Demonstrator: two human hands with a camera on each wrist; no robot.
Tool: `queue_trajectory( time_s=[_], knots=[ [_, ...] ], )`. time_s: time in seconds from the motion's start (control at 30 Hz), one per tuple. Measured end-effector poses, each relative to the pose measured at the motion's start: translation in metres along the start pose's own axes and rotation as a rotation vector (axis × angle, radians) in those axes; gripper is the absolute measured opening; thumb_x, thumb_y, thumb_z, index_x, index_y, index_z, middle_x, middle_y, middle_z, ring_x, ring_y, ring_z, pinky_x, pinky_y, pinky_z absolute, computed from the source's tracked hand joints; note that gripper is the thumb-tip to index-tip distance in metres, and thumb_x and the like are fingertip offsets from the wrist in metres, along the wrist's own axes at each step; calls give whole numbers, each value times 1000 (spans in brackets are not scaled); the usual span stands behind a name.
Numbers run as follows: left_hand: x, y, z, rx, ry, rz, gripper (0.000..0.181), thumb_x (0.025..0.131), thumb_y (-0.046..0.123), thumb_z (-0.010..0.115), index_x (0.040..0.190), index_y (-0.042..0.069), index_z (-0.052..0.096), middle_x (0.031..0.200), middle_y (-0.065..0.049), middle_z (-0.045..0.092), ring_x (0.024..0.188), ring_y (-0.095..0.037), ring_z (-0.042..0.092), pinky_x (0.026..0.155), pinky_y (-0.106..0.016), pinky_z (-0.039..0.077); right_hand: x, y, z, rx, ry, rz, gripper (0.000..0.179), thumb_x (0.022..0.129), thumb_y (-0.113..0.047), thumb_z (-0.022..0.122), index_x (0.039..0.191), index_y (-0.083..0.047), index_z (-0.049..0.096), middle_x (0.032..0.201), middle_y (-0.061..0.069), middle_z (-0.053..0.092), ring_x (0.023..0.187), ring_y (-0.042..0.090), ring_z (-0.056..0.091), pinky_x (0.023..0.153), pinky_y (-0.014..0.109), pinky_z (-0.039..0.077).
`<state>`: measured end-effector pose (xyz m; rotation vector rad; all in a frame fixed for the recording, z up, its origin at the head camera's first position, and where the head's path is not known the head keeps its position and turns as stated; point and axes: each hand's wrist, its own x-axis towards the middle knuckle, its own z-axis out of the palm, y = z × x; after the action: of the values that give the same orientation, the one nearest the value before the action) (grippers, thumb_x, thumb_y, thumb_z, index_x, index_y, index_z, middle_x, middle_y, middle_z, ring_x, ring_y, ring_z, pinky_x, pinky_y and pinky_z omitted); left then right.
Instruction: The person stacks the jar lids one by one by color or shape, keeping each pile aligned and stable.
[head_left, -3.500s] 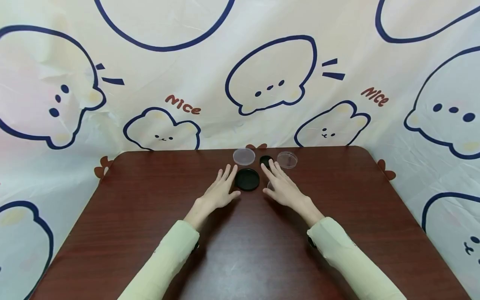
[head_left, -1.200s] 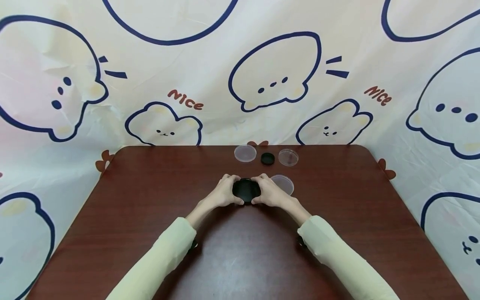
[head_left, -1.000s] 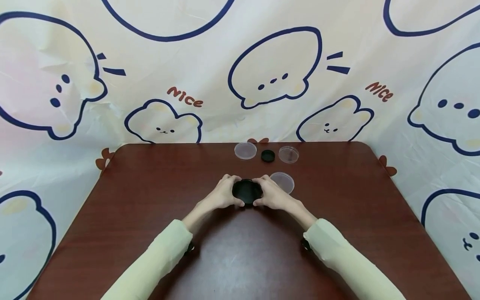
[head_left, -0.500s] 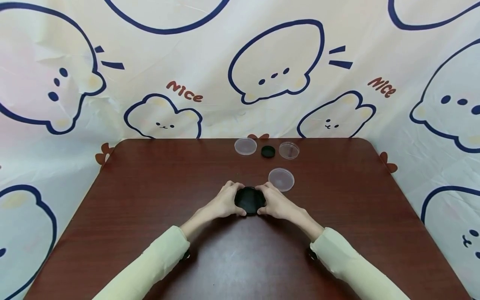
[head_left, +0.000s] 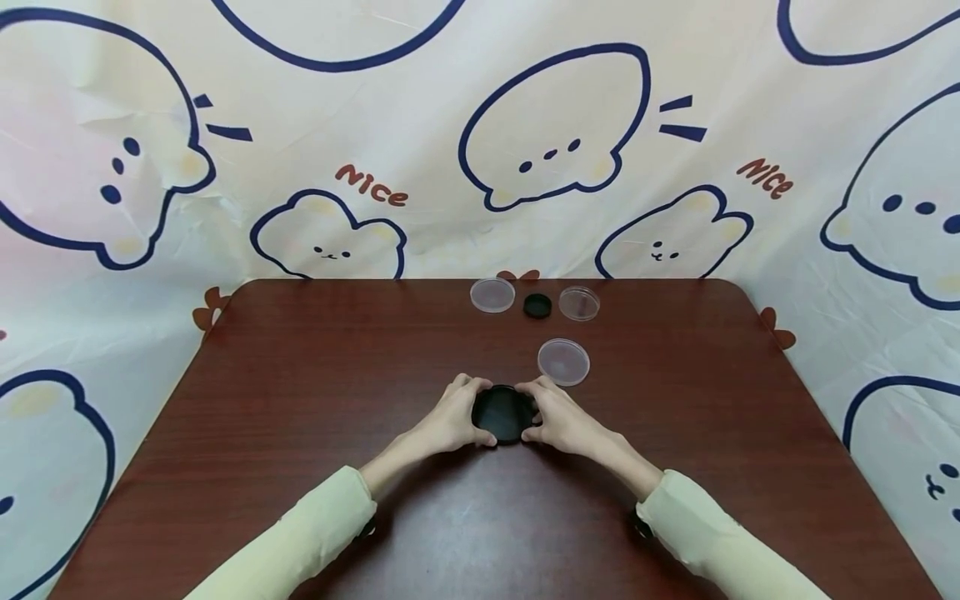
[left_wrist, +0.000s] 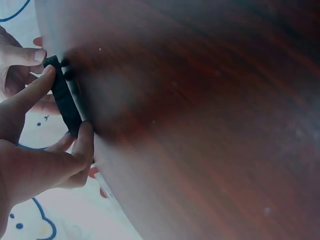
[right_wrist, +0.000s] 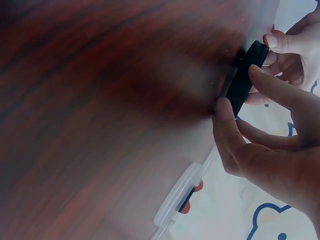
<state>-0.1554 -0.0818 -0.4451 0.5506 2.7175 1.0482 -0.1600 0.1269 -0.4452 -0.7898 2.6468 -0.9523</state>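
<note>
A round black dish [head_left: 504, 414] is held between both hands near the middle of the brown table, flat and close over its surface. My left hand [head_left: 452, 415] grips the dish's left side, thumb at the near edge and fingers at the far edge. On the opposite side my right hand [head_left: 568, 418] holds it the same way. The left wrist view shows the black dish [left_wrist: 65, 97] edge-on, with fingertips on its rim. In the right wrist view the dish [right_wrist: 245, 80] has the thumb pressed to its side. A clear round dish [head_left: 563, 362] lies just beyond my right hand.
At the table's far edge stand a clear round dish [head_left: 492, 295], a small black round dish [head_left: 537, 306] and another clear dish [head_left: 579, 303]. The brown table [head_left: 300, 375] ends at a printed cloth backdrop [head_left: 420, 150].
Both hands first lay spread beside the black dish, then took hold of it. They have drawn it toward the person, away from the clear dishes, which now show fully.
</note>
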Motion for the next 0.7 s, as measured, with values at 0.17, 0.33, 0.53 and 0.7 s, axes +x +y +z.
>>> queue_trajectory(
  time_s=[0.17, 0.33, 0.53, 0.7],
  knots=[
    [-1, 0, 3, -10, 13, 7, 78, 60, 12, 93, 127, -3, 54, 116, -16, 50, 112, -35, 45, 95, -43, 41, 0, 5, -3, 40, -23, -24, 63, 76, 5, 78, 131, 8, 49, 119, 18, 50, 93, 24, 59, 71, 19, 51],
    [-2, 0, 6, -21, 25, 15, 80, 58, 10, 93, 126, -4, 54, 116, -17, 49, 111, -36, 44, 94, -44, 42, 0, 8, -3, 60, -15, -35, 61, 76, 5, 79, 130, 8, 50, 119, 19, 50, 94, 24, 59, 72, 20, 51],
    [-2, -2, 5, -29, -1, 13, 80, 60, 9, 93, 128, -3, 53, 118, -18, 45, 112, -35, 43, 95, -45, 41, 0, 8, -3, 53, -15, -30, 61, 75, 4, 80, 128, 8, 51, 118, 18, 50, 92, 22, 58, 72, 21, 51],
    [-2, -8, 2, -91, -32, 23, 77, 63, 1, 89, 130, -2, 52, 116, -17, 46, 106, -32, 49, 91, -42, 46, 1, 9, -3, 57, -16, -27, 62, 73, 4, 81, 128, 8, 51, 117, 18, 50, 93, 22, 59, 72, 21, 51]
  ],
)
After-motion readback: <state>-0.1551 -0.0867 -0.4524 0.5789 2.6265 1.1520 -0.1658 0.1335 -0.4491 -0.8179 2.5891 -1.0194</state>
